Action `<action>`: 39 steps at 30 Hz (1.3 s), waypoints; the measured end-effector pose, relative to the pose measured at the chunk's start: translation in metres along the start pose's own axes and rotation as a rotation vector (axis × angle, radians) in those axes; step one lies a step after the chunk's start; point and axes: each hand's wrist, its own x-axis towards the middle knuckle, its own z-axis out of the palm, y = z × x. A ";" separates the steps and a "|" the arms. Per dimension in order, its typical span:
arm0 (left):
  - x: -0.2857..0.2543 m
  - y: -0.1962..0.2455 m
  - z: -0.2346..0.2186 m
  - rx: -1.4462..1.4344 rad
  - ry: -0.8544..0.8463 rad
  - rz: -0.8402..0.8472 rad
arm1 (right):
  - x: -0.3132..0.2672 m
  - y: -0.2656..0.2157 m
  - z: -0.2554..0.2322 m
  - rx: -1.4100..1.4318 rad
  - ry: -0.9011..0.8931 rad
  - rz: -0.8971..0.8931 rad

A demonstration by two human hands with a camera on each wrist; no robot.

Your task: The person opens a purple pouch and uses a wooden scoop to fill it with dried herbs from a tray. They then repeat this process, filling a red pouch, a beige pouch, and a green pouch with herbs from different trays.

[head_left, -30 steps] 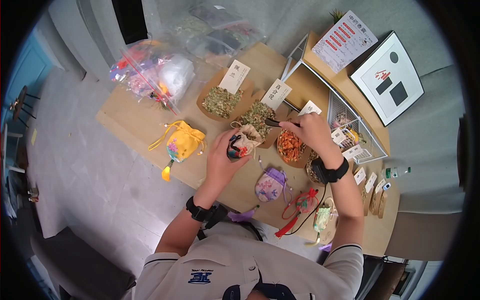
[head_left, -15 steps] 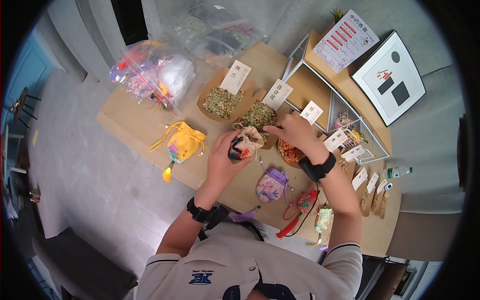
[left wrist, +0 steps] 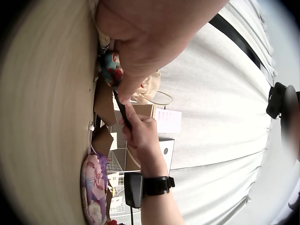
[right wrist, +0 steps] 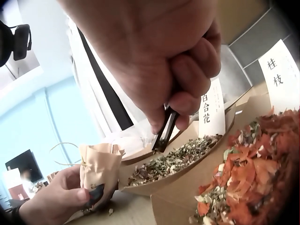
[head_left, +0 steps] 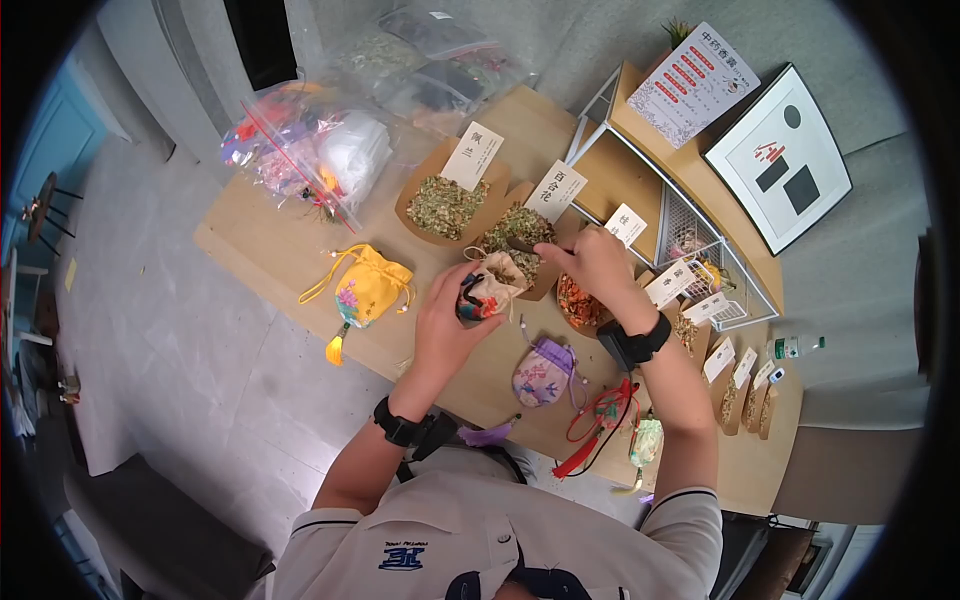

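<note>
In the head view my left hand [head_left: 447, 310] grips a small drawstring pouch [head_left: 497, 283] with a cream cloth top and a dark floral base. Its mouth stands open, with dried bits showing inside. My right hand [head_left: 598, 268] pinches black tongs [right wrist: 165, 129], their tips close over a paper tray of green dried herbs [right wrist: 176, 161]. Some small bits show between the tips in the right wrist view. Nearest below the right hand is a tray of orange dried petals [right wrist: 255, 173]. The left wrist view shows the floral base of the pouch partly hidden behind the left hand.
Another herb tray [head_left: 446, 207] stands farther back. A yellow pouch [head_left: 369, 286], a purple pouch [head_left: 544, 372] and a red-tasselled pouch [head_left: 611, 405] lie along the near side. Clear plastic bags [head_left: 350, 150] sit at the back left; a shelf [head_left: 612, 165] with wire baskets stands right.
My right hand has moved left with the tongs, from over the orange petals to the green herb tray beside the pouch. The left hand and pouch have barely moved.
</note>
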 end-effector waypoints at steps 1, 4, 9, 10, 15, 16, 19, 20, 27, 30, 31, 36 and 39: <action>0.000 0.001 0.000 -0.003 0.002 -0.007 | -0.001 0.002 -0.002 0.010 0.026 0.000; 0.000 -0.003 0.001 -0.012 0.016 0.001 | -0.005 0.003 -0.014 0.011 0.077 -0.016; 0.000 -0.004 0.002 -0.015 0.031 0.023 | -0.020 -0.003 -0.031 -0.001 0.098 -0.133; -0.001 -0.005 0.002 -0.015 0.031 0.029 | -0.025 -0.008 -0.033 0.009 0.092 -0.150; 0.000 -0.003 0.000 -0.003 0.022 0.034 | -0.037 -0.027 -0.032 -0.037 0.118 -0.244; 0.000 -0.003 0.000 0.001 0.022 0.037 | -0.038 -0.030 -0.033 -0.037 0.122 -0.250; 0.000 -0.002 0.000 -0.003 0.026 0.042 | -0.035 -0.027 -0.034 -0.043 0.121 -0.219; 0.000 -0.002 0.001 -0.003 0.027 0.044 | -0.033 -0.023 -0.034 -0.046 0.118 -0.200; 0.000 -0.003 0.001 0.017 0.020 0.036 | -0.013 0.012 -0.019 -0.141 0.224 -0.211; 0.000 -0.003 0.000 0.024 0.014 0.036 | -0.008 0.028 -0.004 -0.237 0.220 -0.208; 0.000 -0.003 0.000 0.025 0.013 0.036 | -0.006 0.034 0.001 -0.249 0.201 -0.190; 0.000 -0.002 0.001 0.014 -0.001 0.029 | 0.004 0.039 0.013 -0.195 0.106 -0.084; 0.000 -0.002 0.001 0.005 -0.005 0.024 | 0.012 0.022 0.012 -0.102 0.128 -0.109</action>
